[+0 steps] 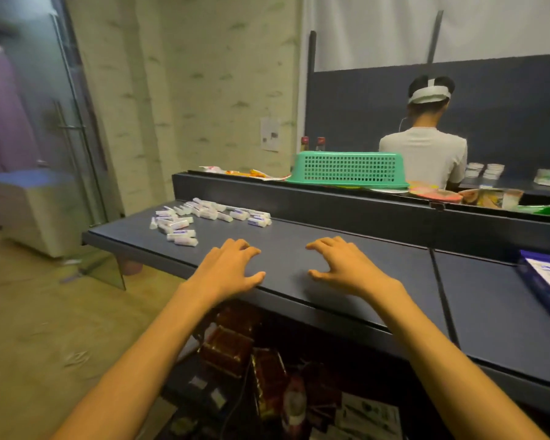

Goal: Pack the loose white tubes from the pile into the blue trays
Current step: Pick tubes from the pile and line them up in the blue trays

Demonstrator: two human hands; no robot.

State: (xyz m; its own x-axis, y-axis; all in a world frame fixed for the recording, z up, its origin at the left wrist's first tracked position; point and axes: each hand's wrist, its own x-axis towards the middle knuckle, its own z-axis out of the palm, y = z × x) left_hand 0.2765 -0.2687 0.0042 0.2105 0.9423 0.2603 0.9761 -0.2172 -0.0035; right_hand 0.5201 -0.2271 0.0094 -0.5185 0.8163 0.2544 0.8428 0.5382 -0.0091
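**Head view: both hands bare on the counter, tubes and tray to either side**

Head camera looks down on two hands that hold nothing. The left hand [232, 268] lies palm down on the dark counter [346, 281], fingers loosely spread and a little bent, thumb at the near edge. The right hand [346, 268] mirrors it just alongside, fingers splayed with the tips on the surface. Neither thumb nor fingers close on anything, and a bare strip of counter lies between the two hands. This looks like a resting pose between picks, with each hand free to go either way.

Outward from the left hand, the pile of white tubes [200, 217] lies scattered toward the far left end of the counter. Its nearest tubes are near the left fingertips but not touching them, and the rest trail back along the raised rear ledge. The spread seems handy: single tubes can be plucked without digging.

The blue tray [543, 281] sits well apart from the right hand, at the right end of the counter and cut off by the frame edge. Rows of tubes already lie in it; how full it is cannot be told.

Beyond the ledge stands an upturned green basket [350, 168], and behind it another person [424, 154] faces away.
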